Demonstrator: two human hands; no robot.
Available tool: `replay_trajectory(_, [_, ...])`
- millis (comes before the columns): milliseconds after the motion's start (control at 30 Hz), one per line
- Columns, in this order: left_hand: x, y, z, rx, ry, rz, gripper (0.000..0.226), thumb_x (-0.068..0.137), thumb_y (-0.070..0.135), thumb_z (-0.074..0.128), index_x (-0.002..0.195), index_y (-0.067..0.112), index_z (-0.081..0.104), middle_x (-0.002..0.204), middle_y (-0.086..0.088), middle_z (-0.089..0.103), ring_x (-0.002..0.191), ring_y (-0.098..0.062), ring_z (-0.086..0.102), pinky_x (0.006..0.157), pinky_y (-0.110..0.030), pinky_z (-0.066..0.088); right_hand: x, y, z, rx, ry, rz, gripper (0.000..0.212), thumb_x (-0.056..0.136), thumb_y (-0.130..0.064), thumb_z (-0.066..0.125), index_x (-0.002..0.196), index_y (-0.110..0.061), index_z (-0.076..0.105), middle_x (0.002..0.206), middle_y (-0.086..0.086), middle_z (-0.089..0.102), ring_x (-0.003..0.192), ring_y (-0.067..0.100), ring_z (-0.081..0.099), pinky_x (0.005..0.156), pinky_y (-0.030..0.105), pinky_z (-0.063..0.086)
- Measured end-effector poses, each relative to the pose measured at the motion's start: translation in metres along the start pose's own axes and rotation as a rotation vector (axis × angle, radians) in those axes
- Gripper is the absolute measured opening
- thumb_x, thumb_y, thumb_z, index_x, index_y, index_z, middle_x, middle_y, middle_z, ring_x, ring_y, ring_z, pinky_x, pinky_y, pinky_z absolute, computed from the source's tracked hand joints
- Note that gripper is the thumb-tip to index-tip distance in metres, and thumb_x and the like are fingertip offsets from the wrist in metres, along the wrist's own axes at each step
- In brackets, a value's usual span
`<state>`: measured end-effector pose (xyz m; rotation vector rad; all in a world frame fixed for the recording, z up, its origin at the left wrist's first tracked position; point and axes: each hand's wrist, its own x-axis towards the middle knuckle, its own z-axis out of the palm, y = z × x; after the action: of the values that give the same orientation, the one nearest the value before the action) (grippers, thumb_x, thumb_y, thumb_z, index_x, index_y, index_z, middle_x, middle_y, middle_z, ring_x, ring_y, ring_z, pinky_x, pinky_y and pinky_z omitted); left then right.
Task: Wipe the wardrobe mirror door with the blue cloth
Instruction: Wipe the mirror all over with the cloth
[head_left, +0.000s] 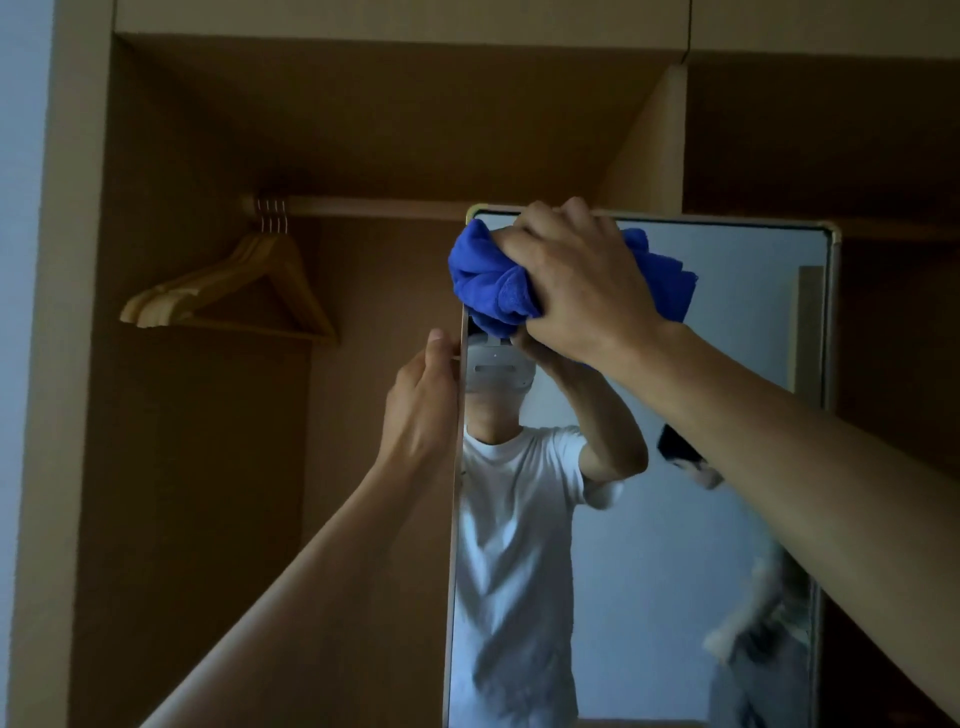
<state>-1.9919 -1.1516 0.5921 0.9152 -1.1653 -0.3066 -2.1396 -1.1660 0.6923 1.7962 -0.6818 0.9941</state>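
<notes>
One bunched cloth (498, 286) lies against the top of the one mirror (727, 338), upper centre, with the right hand (587, 280) curled round it. The left hand (421, 400) grips the mirror's left edge. At middle left, seemingly four hangers (249, 291) hang on one rail (374, 207).

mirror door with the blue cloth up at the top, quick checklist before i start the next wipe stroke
1. Bunched blue microfibre cloth in the right hand grip: ok
2. Cloth on the top left corner of the gold-framed mirror door: ok
3. Left hand holds the door's left edge: ok
4. Glass below the cloth unobstructed: ok
5. Pale wooden hangers apart from the door: ok
6. Smears on the glass: cannot tell, too dim
</notes>
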Motion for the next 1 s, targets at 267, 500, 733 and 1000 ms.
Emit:
replay_trajectory(267, [-0.024, -0.014, -0.001, 0.012, 0.019, -0.027, 0.068, 0.103, 0.058, 0.025, 0.107, 0.004, 0.067, 0.106, -0.017, 0.072, 0.107, -0.035, 0.066, 0.102, -0.057, 0.049, -0.049, -0.026, 0.018, -0.059, 0.028, -0.029, 0.04, 0.085, -0.027, 0.066, 0.123, -0.018, 0.057, 0.112, 0.006, 0.059, 0.096, 0.031, 0.052, 0.076, 0.044, 0.038])
replay_trajectory(500, [-0.05, -0.033, -0.003, -0.003, -0.015, -0.1, 0.058, 0.095, 0.063, 0.026, 0.103, 0.027, 0.07, 0.11, -0.008, 0.074, 0.108, -0.028, 0.068, 0.103, -0.055, 0.049, -0.098, -0.053, 0.032, -0.025, 0.019, 0.008, 0.043, 0.086, -0.034, 0.068, 0.125, -0.018, 0.059, 0.115, 0.008, 0.06, 0.099, 0.033, 0.054, 0.082, 0.046, 0.04])
replay_trajectory(733, [-0.069, -0.061, -0.008, -0.016, -0.01, -0.128, 0.042, 0.099, 0.058, 0.029, 0.098, 0.04, 0.068, 0.114, -0.003, 0.074, 0.11, -0.024, 0.069, 0.102, -0.054, 0.051, -0.144, -0.079, 0.041, 0.033, -0.011, 0.04, 0.042, 0.092, -0.034, 0.057, 0.131, -0.018, 0.057, 0.12, 0.007, 0.06, 0.101, 0.033, 0.053, 0.086, 0.045, 0.038])
replay_trajectory(1000, [-0.1, -0.099, -0.014, -0.044, -0.024, -0.222, 0.045, 0.102, 0.057, 0.026, 0.1, 0.04, 0.068, 0.112, -0.001, 0.074, 0.109, -0.018, 0.069, 0.103, -0.05, 0.052, -0.196, -0.108, 0.051, 0.077, -0.101, 0.065, 0.047, 0.093, -0.029, 0.056, 0.139, -0.02, 0.054, 0.131, 0.008, 0.058, 0.107, 0.033, 0.053, 0.089, 0.048, 0.04])
